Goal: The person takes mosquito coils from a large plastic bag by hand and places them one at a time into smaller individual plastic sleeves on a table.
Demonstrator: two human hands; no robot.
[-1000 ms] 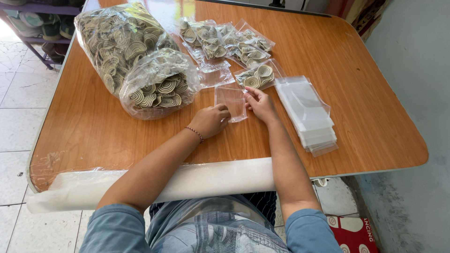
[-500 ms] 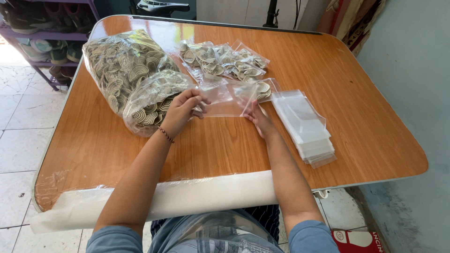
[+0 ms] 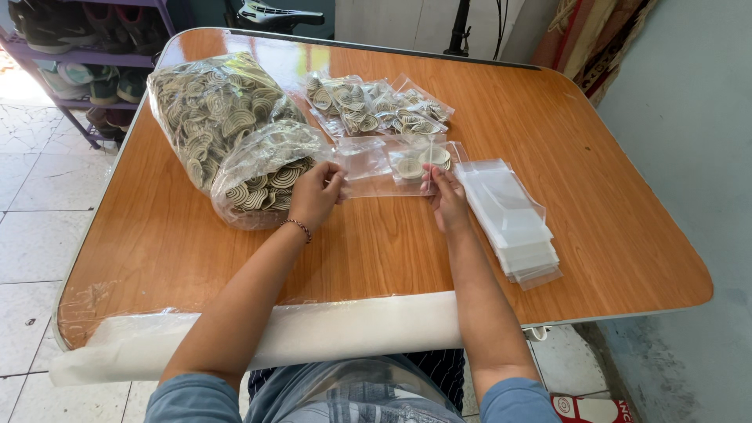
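Both hands meet over the middle of the wooden tabletop (image 3: 376,251), each gripping one end of a small clear plastic bag (image 3: 376,167) that lies stretched flat between them. The left hand (image 3: 316,193) has its fingers (image 3: 335,182) curled shut on the bag's left edge, and a beaded bracelet (image 3: 297,227) sits at its wrist. The right hand (image 3: 445,196) pinches the bag's right end, its fingers closed on the plastic near a couple of pale spiral-patterned discs (image 3: 419,162) that show through the film; whether these sit inside this bag or in one just behind it cannot be told. Just left of the left hand, touching or nearly touching it, lies a large clear sack (image 3: 223,129) packed with many more of the same spiral discs, its open mouth turned toward the hands. Behind the held bag, farther from the person, rests a cluster of small filled packets (image 3: 376,106). Just beside the right hand, to its right, is a neat stack of empty clear bags (image 3: 509,223). A roll of white sheeting (image 3: 258,341) runs along the near edge of the tabletop.
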